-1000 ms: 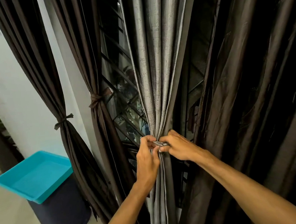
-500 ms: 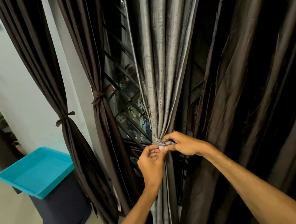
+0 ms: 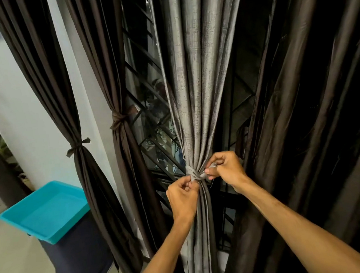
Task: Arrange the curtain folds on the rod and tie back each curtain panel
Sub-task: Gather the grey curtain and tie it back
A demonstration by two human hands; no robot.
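Now drawn apart, left hand and right hand pinch the tie; turquoise tray tops bin.

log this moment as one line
step: tying grey curtain panel | left hand: pinches tie end | right hand: pinches other end | brown panels at left: tied

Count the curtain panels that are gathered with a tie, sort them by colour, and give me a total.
Dark brown: 2, the far-left brown panel and the second brown panel, each knotted.
Grey: 1, the grey panel, with its tie pinched by the left hand and the right hand.
Total: 3
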